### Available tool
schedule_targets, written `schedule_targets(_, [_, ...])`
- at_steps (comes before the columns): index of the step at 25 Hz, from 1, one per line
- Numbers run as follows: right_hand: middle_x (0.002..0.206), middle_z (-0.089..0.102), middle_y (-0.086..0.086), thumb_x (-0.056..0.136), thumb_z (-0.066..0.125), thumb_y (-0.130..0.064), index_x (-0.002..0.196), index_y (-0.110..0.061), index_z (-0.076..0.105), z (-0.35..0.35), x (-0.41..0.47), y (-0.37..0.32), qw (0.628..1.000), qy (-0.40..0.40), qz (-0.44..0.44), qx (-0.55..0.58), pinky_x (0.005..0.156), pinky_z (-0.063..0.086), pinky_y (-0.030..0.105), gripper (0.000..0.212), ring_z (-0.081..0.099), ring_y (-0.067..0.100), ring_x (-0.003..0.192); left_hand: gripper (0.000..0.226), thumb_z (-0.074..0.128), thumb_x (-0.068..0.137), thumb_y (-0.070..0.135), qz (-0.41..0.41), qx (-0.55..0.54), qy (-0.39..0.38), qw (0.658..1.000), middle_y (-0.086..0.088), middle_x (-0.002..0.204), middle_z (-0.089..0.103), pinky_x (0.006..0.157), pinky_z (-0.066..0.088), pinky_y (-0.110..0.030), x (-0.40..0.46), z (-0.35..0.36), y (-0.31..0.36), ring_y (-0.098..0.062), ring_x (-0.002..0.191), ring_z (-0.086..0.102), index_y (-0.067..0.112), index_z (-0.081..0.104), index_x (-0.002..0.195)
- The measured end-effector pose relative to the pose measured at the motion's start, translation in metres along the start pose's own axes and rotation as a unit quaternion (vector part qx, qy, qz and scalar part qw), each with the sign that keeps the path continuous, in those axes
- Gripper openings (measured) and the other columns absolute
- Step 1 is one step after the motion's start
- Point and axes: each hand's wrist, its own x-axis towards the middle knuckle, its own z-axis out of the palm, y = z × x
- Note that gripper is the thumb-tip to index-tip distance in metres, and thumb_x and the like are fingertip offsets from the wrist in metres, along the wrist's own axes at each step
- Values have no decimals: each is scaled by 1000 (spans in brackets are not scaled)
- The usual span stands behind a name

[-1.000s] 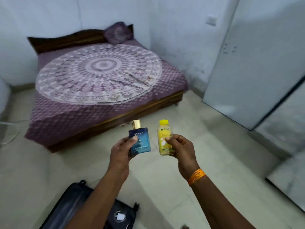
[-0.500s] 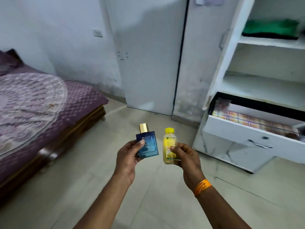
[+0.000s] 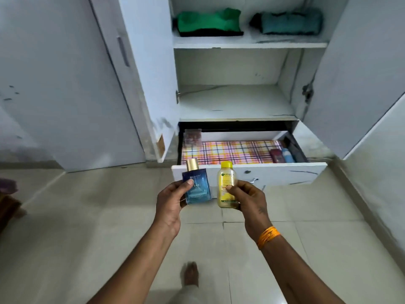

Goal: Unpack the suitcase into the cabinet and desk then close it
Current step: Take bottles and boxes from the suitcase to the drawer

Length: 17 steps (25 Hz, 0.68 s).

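Note:
My left hand (image 3: pixel 169 201) grips a blue perfume bottle (image 3: pixel 198 187) with a gold cap, held upright. My right hand (image 3: pixel 249 199) grips a yellow bottle (image 3: pixel 225 185) with a yellow cap, also upright. Both bottles are held side by side just in front of the pulled-out drawer (image 3: pixel 285 172) of the white cabinet (image 3: pixel 151 84). The drawer has a checked liner (image 3: pixel 232 150), a small clear packet at its left and a few bottles (image 3: pixel 282 155) at its right end. The suitcase is out of sight.
Folded green (image 3: pixel 208 23) and teal (image 3: pixel 289 21) clothes lie on the top shelf; the middle shelf (image 3: pixel 234 102) is bare. The cabinet door (image 3: pixel 361 73) stands open on the right. A closed door (image 3: pixel 65 84) is at left. My foot (image 3: pixel 190 274) stands on the tiled floor.
My view has swung right from the bed to face the cabinet squarely, and I have come closer to the drawer. Both hands still hold the same bottles.

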Motion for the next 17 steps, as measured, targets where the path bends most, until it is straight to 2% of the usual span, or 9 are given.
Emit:
schedule_targets(4, [93, 81, 6, 86, 81, -10, 104, -12, 78, -31, 76, -17, 995, 95, 14, 4, 78, 64, 40, 18, 77, 26, 89, 44, 89, 60, 34, -51, 26, -51, 997, -7, 95, 80, 82, 53, -35, 84, 66, -3, -20, 89, 74, 12, 78, 96])
schedule_targets(5, [91, 81, 5, 86, 81, -10, 102, -12, 78, -36, 95, -23, 993, 118, 21, 7, 77, 63, 40, 17, 76, 25, 87, 43, 89, 59, 34, -63, 35, -62, 995, -5, 93, 80, 81, 53, -35, 106, 81, -3, -20, 88, 74, 13, 78, 94])
schedule_targets(7, [88, 80, 6, 85, 82, -10, 99, -12, 78, -47, 127, -31, 986, 161, 35, 7, 78, 63, 41, 15, 75, 26, 86, 36, 90, 63, 30, -81, 47, -75, 993, -4, 89, 80, 75, 56, -33, 143, 110, -4, -20, 86, 75, 12, 77, 91])
schedule_targets(9, [94, 80, 10, 83, 84, -11, 101, -9, 78, -61, 164, -39, 979, 198, 42, 4, 79, 64, 43, 19, 75, 30, 90, 31, 90, 72, 26, -102, 66, -94, 988, -8, 93, 81, 78, 61, -39, 183, 140, -9, -26, 91, 77, 9, 77, 93])
schedule_targets(11, [100, 79, 14, 83, 85, -12, 103, -7, 76, -78, 198, -47, 974, 219, 54, 4, 72, 63, 39, 23, 74, 31, 92, 32, 89, 77, 27, -127, 88, -109, 982, -11, 96, 81, 84, 62, -46, 216, 169, -18, -30, 94, 78, 7, 77, 98])
schedule_targets(13, [102, 77, 16, 84, 84, -11, 107, -5, 74, -99, 231, -52, 970, 233, 61, 6, 63, 62, 33, 26, 72, 30, 90, 31, 89, 79, 28, -152, 109, -114, 976, -12, 95, 81, 81, 63, -48, 240, 196, -32, -31, 91, 78, 7, 77, 98])
schedule_targets(15, [103, 76, 19, 83, 85, -10, 111, -1, 73, -118, 260, -52, 967, 243, 73, -5, 69, 64, 37, 32, 73, 33, 91, 26, 90, 78, 24, -163, 120, -107, 973, -13, 93, 81, 75, 65, -46, 258, 215, -50, -31, 88, 79, 7, 78, 93])
schedule_targets(17, [105, 77, 20, 80, 88, -11, 108, -3, 73, -139, 297, -44, 962, 247, 98, -59, 82, 65, 46, 33, 76, 37, 94, 26, 92, 75, 26, -158, 149, -97, 971, -10, 91, 81, 81, 64, -45, 281, 234, -75, -32, 92, 78, 9, 82, 92])
